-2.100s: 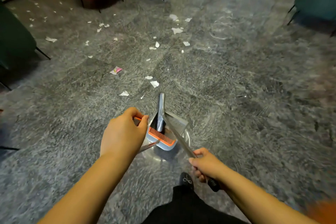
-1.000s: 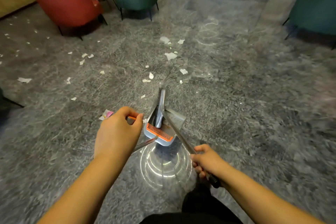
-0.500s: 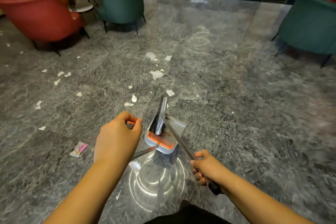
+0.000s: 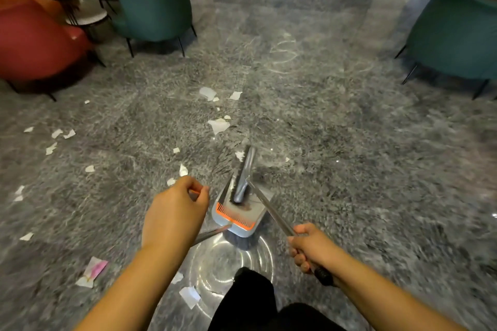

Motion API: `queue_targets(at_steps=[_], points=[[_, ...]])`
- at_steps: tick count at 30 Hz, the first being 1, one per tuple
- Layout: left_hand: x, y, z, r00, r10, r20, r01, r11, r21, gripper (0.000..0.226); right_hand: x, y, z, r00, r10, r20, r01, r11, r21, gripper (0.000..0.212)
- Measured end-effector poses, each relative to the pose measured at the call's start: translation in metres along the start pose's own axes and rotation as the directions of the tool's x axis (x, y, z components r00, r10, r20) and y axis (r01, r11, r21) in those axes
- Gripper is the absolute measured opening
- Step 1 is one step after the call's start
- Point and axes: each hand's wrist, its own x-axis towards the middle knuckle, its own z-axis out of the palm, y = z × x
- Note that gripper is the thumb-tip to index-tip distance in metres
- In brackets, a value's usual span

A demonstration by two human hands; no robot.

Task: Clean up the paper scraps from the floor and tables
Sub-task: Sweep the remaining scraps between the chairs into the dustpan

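left hand [image 4: 173, 212] fist grips dustpan [image 4: 236, 213] handle | right hand [image 4: 309, 247] fist grips broom [image 4: 246, 169] pole | scraps [image 4: 219, 125] on floor [image 4: 349, 142]

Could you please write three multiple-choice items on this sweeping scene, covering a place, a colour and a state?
1. Where is the pink-printed scrap?
A. on the floor by the left arm
B. inside the dustpan
C. on the round table

2. What colour is the comb edge on the dustpan?
A. blue
B. orange
C. white

3. What is the right hand doing?
A. hanging open
B. pinching a scrap
C. gripping the broom handle

Answers: 1 A, it lies on the grey floor there. 2 B, its teeth are orange. 3 C, fingers curl round the metal pole.
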Motion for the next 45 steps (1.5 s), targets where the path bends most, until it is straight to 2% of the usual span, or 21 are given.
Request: queue_targets(at_steps=[3, 7, 10, 13, 15, 17, 21, 24, 27, 29, 34, 39, 42, 45], points=[[0.049, -0.004, 0.02, 0.999, -0.032, 0.036, 0.031, 0.999, 0.041, 0.025, 0.027, -0.033, -0.007, 0.999, 0.027, -0.033, -0.026, 1.0, 0.017, 0.017], [0.105, -0.01, 0.039, 0.994, -0.063, 0.09, 0.057, 0.996, 0.07, 0.025, 0.053, -0.072, -0.02, 0.997, 0.043, -0.071, -0.039, 0.997, 0.06, 0.02], [0.142, -0.016, 0.052, 0.988, -0.082, 0.134, 0.067, 0.991, 0.115, 0.024, 0.075, -0.094, -0.031, 0.992, 0.053, -0.11, -0.046, 0.996, 0.071, 0.009], [0.174, -0.019, 0.062, 0.979, -0.101, 0.178, 0.077, 0.988, 0.136, 0.024, 0.098, -0.118, -0.046, 0.986, 0.073, -0.148, -0.065, 0.996, 0.059, 0.02], [0.195, -0.019, 0.069, 0.972, -0.103, 0.21, 0.066, 0.982, 0.176, 0.022, 0.115, -0.138, -0.057, 0.984, 0.09, -0.152, -0.08, 0.994, 0.074, 0.006], [0.215, -0.015, 0.078, 0.969, -0.097, 0.229, 0.047, 0.976, 0.211, 0.022, 0.138, -0.157, -0.073, 0.98, 0.117, -0.159, -0.107, 0.992, 0.065, 0.022], [0.253, -0.002, 0.099, 0.962, -0.111, 0.25, 0.037, 0.958, 0.284, 0.021, 0.185, -0.2, -0.104, 0.971, 0.153, -0.185, -0.144, 0.988, 0.057, 0.018], [0.284, 0.008, 0.113, 0.95, -0.163, 0.266, 0.068, 0.94, 0.334, 0.02, 0.224, -0.233, -0.136, 0.957, 0.192, -0.217, -0.194, 0.981, 0.015, 0.037], [0.322, 0.02, 0.123, 0.938, -0.202, 0.28, 0.097, 0.933, 0.348, 0.02, 0.26, -0.265, -0.167, 0.945, 0.249, -0.212, -0.272, 0.959, -0.086, 0.022], [0.344, 0.027, 0.128, 0.934, -0.224, 0.277, 0.121, 0.931, 0.346, 0.019, 0.282, -0.281, -0.187, 0.934, 0.276, -0.227, -0.312, 0.939, -0.142, 0.025], [0.38, 0.039, 0.14, 0.927, -0.248, 0.28, 0.126, 0.911, 0.392, 0.021, 0.33, -0.316, -0.217, 0.912, 0.318, -0.258, -0.385, 0.881, -0.276, 0.019], [0.39, 0.036, 0.136, 0.915, -0.296, 0.273, 0.164, 0.893, 0.419, 0.022, 0.361, -0.334, -0.207, 0.852, 0.434, -0.293, -0.506, 0.828, -0.242, 0.03], [0.384, 0.03, 0.133, 0.91, -0.307, 0.279, 0.165, 0.885, 0.435, 0.02, 0.371, -0.341, -0.188, 0.875, 0.42, -0.24, -0.481, 0.807, -0.343, 0.017], [0.378, 0.023, 0.129, 0.91, -0.295, 0.292, 0.157, 0.896, 0.416, 0.016, 0.375, -0.342, -0.162, 0.916, 0.378, -0.133, -0.393, 0.785, -0.479, 0.019]])
